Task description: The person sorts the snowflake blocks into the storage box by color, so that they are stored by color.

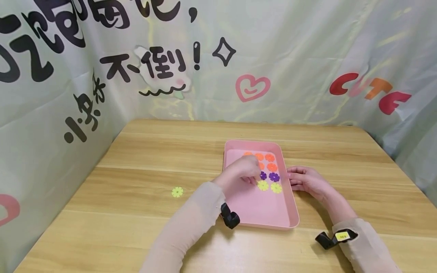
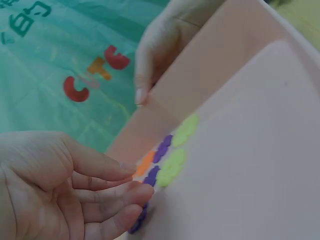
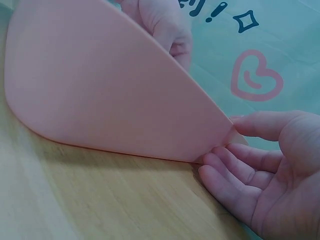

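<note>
A pink tray [image 1: 254,212] lies on the table, holding rows of small flower-shaped pieces: an orange flower [image 1: 269,157], a purple flower [image 1: 274,177], a yellow-green flower [image 1: 276,187] and several more. My left hand [image 1: 244,170] reaches over the left wall into the tray, hiding part of the rows. In the left wrist view, the fingertips [image 2: 132,212] are beside another purple flower [image 2: 137,223], with nothing visible between them. Outside the tray, my right hand [image 1: 308,182] touches the right wall; its fingers [image 3: 225,182] rest against that outer side without curling around it.
A single yellow-green flower [image 1: 177,192] lies on the wooden table [image 1: 136,174], left of the tray. A printed curtain [image 1: 293,45] hangs behind and along the sides of the table. Each wrist bears a black camera mount [image 1: 230,217].
</note>
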Available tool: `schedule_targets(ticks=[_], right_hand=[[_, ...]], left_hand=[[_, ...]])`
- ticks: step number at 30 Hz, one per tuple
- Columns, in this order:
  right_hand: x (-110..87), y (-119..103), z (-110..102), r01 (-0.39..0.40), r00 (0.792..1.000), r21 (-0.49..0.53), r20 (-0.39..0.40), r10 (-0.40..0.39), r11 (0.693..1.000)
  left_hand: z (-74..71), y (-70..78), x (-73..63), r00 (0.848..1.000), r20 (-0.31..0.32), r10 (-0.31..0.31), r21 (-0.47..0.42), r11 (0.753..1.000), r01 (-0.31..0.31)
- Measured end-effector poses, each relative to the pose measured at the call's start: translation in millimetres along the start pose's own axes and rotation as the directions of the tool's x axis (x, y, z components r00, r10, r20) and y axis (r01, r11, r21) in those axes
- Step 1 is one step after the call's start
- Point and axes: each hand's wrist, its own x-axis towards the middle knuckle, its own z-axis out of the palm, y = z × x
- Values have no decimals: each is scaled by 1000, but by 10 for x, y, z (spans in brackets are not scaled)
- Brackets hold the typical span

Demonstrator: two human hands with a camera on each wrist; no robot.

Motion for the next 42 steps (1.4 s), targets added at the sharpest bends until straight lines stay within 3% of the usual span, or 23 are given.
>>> schedule_targets(ticks=[4, 11, 19, 25, 31, 38, 42], right_hand=[[-2, -3, 1, 4, 1000, 6, 5, -4, 1000], [-4, -4, 2, -1, 1000, -1, 0, 1, 1000], [-7, 6, 5, 3, 1000, 6, 2, -3, 1000], [-16, 18, 6, 2, 1000, 15, 9, -2, 1000], [-18, 21, 3, 4, 1000, 26, 6, -4, 1000], [-10, 0, 1, 5, 1000, 19, 10, -5, 1000], [-11, -6, -3, 3, 1000, 14, 6, -3, 1000]], left_hand=[[-132, -76, -83, 998, -12, 64, -121, 991, -65], [-460, -321, -200, 988, -24, 153, -305, 940, -153], [-889, -779, -462, 985, -102, 140, -413, 895, -170], [-1129, -1197, -718, 980, -180, 88, -385, 910, -153], [-1234, -1542, -926, 975, -215, 53, -346, 930, -126], [-1216, -1757, -1134, 973, -230, 24, -294, 951, -93], [-1152, -1829, -1187, 980, -197, 28, -250, 965, -78]])
